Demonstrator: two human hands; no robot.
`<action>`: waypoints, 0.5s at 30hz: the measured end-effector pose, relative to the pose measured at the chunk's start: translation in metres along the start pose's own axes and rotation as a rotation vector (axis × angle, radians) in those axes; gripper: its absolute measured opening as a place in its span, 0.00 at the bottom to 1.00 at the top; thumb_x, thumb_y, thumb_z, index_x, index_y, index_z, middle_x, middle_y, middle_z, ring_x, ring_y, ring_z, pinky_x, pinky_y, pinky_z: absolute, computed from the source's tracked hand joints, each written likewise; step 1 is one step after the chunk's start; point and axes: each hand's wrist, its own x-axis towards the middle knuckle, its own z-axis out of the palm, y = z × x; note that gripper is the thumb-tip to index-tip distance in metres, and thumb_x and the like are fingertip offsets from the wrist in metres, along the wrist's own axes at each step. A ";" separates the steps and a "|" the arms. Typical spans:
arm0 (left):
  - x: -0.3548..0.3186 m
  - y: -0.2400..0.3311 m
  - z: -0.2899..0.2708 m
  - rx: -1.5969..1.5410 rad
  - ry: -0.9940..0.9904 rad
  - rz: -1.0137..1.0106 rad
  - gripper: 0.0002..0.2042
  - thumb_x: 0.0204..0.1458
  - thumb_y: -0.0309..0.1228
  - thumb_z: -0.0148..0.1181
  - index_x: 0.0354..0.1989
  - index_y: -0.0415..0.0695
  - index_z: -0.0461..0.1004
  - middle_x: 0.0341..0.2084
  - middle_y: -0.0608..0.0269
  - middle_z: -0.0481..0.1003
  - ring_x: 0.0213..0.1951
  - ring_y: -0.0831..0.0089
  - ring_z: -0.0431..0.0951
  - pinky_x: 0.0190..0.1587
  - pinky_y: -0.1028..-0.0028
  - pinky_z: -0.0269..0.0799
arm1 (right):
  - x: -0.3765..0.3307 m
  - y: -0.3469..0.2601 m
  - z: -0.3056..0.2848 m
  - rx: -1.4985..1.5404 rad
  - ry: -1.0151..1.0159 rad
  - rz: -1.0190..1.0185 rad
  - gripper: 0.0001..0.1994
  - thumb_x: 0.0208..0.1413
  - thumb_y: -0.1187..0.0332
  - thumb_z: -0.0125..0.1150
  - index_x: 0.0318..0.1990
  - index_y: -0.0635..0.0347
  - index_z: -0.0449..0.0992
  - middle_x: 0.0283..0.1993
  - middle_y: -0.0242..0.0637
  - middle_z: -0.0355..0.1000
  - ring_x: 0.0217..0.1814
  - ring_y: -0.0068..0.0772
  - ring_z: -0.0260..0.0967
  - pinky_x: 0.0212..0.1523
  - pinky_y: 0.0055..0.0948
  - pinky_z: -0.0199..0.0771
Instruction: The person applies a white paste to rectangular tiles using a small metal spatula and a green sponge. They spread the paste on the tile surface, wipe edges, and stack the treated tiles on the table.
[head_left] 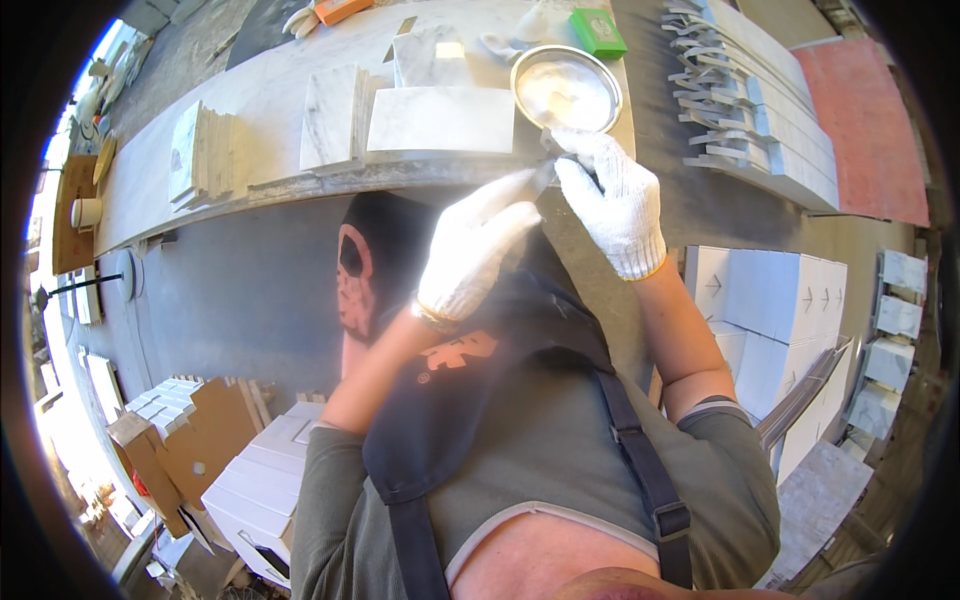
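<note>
Both of my hands wear white knit gloves and meet in front of my chest, by the bench's near edge. In my right hand (610,200) is a small putty knife (543,178), its dark handle gripped and its grey blade toward the left hand. My left hand (480,245) has fingers stretched out, with a gap between two of them. Its fingertips are at the blade; whether they press on it is unclear. Just beyond the right hand stands a round metal bowl (617,103) holding whitish paste. A white marble-look tile (440,120) lies left of the bowl.
On the bench (270,140) stand tile stacks (332,118) and, farther left, another stack (190,155). A green box (598,33) sits behind the bowl. Strapped white slabs (770,110) are at the right. White cartons flank me, right (770,290) and lower left (265,480).
</note>
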 end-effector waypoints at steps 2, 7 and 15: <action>0.001 0.000 0.000 -0.017 0.001 0.000 0.23 0.60 0.31 0.67 0.64 0.39 0.77 0.30 0.70 0.78 0.24 0.85 0.69 0.27 0.81 0.66 | 0.000 -0.001 -0.002 -0.003 -0.070 -0.130 0.14 0.57 0.78 0.68 0.51 0.62 0.83 0.45 0.43 0.84 0.42 0.34 0.84 0.46 0.29 0.83; 0.001 0.001 0.000 0.003 0.015 0.039 0.23 0.60 0.31 0.68 0.64 0.37 0.76 0.30 0.69 0.78 0.24 0.85 0.70 0.27 0.80 0.67 | 0.000 -0.002 -0.003 -0.101 -0.050 -0.102 0.15 0.57 0.79 0.68 0.52 0.63 0.83 0.47 0.44 0.84 0.44 0.35 0.84 0.47 0.28 0.83; 0.001 -0.002 -0.004 0.014 0.034 0.043 0.24 0.60 0.31 0.68 0.64 0.37 0.76 0.31 0.69 0.79 0.24 0.84 0.71 0.27 0.80 0.68 | 0.002 -0.001 -0.002 -0.107 -0.079 -0.211 0.15 0.56 0.77 0.69 0.52 0.61 0.83 0.47 0.42 0.84 0.42 0.38 0.84 0.46 0.29 0.83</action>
